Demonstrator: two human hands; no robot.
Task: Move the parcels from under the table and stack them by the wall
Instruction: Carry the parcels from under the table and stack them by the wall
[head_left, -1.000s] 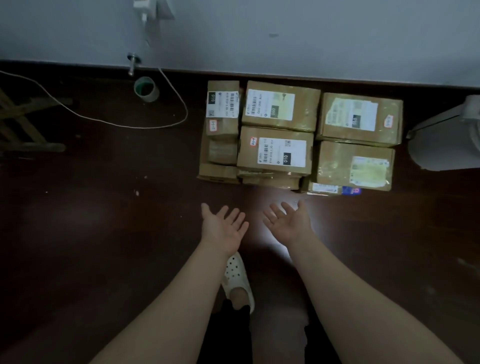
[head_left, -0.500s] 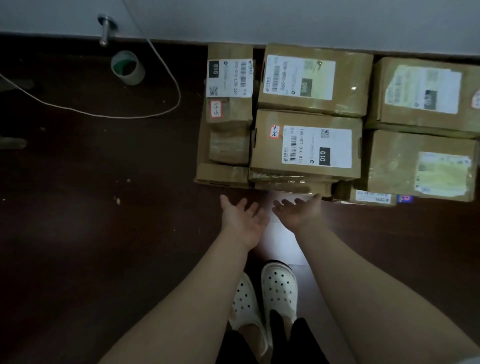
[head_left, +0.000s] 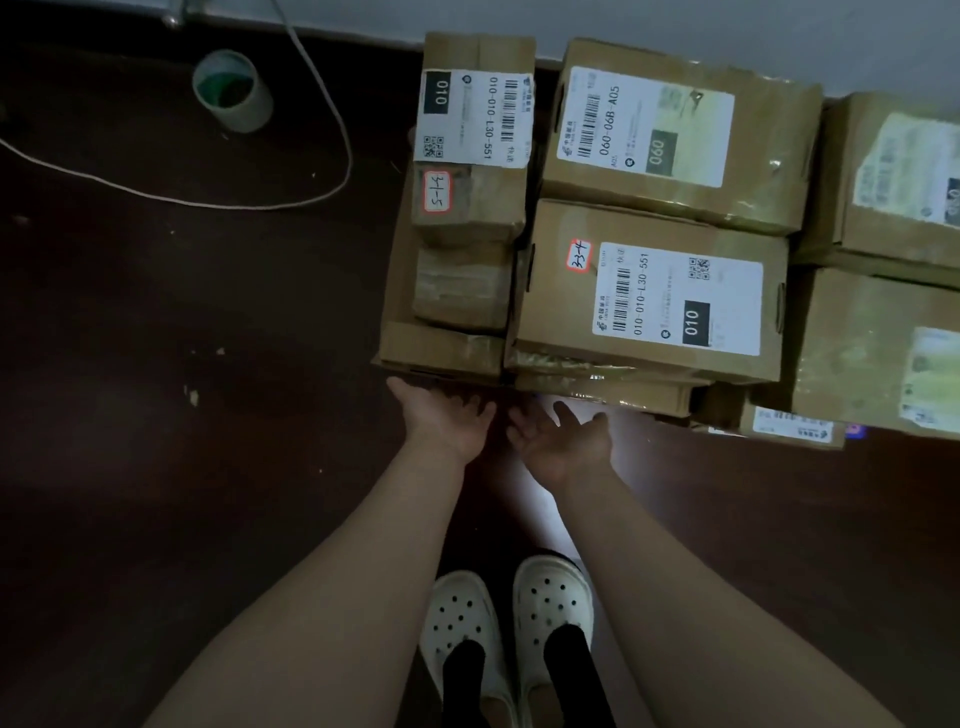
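My left hand (head_left: 448, 422) palm-up, fingers spread, holding nothing, my right hand (head_left: 561, 441) likewise, both at the foot of stacked brown cardboard parcels (head_left: 649, 301)

place: dim indoor parcel-storage corner, home or mailroom unclear | evidence: taped cardboard parcels (head_left: 644, 296) with shipping labels, stacked on dark floor (head_left: 156, 467) against pale wall (head_left: 675, 26) | also: roll of tape (head_left: 232, 91), loose white cable (head_left: 332, 130)

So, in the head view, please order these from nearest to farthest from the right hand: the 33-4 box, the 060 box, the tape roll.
From the right hand:
1. The 33-4 box, just ahead of it.
2. The 060 box, behind that one, at the wall.
3. The tape roll, far to the left on the floor.
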